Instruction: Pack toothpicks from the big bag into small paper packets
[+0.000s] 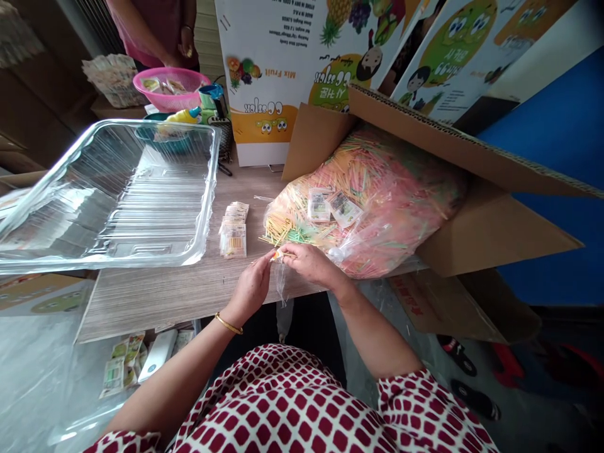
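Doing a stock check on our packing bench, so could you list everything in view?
clear plastic tray: one, transparent, left on the tabletop
wooden tabletop: one, grey-brown, under the tray
packet stack: one, yellow and white, mid-tabletop
bag of sticks: one, pink, yellow and green, in the box
cardboard box: one, brown, right of the tabletop
printed cartons: at least two, white with fruit art, behind the box
plastic basket: one, pink, behind the tray
co-worker's hand: one, beyond the basket
small packet: one, orange and white, between the hands
left hand: one, at the packet, gold bangle on the wrist
right hand: one, pinching the packet
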The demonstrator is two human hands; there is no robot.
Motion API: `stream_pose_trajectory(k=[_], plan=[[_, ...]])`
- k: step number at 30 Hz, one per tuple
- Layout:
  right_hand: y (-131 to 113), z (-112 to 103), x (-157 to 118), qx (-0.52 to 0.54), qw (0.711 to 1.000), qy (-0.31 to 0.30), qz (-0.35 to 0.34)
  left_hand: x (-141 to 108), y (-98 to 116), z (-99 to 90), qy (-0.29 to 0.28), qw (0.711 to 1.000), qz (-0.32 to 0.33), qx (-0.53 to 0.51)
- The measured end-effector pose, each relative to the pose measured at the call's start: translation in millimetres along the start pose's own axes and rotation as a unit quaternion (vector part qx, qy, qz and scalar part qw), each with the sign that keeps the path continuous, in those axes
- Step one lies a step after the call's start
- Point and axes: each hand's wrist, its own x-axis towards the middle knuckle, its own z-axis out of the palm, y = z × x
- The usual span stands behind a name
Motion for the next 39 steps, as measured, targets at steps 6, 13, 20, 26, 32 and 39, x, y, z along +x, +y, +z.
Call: stream_pose_trajectory(k=[6,13,20,26,32,39], plan=[[1,2,0,-0.134,0.990,0.013,0.040,1,-1,-1.2,-0.009,0.999,0.026,0.034],[1,4,-2,-0.184,0.982,-0.002,0.046,-1,0,1.1,-0.018,0.997,0.045,0.055],[8,7,-1,-0.166,0.985,0.036,0.044,-1,-3,4.1,-0.028,1.000,-0.010,-0.010],[19,-41,2,-0.105,0.974,0.183,0.082,11,1,-1.9,-0.019,0.912,-0.233,-0.338],[65,-123,18,-0.171,0.886,0.379,0.203,23,8,-20.2,-0.044,0.765,-0.322,-0.556],[44,-51,26,-0.135,0.932,0.334,0.036,20,3,-16.9,-0.042,0.847,-0.294,-0.441]])
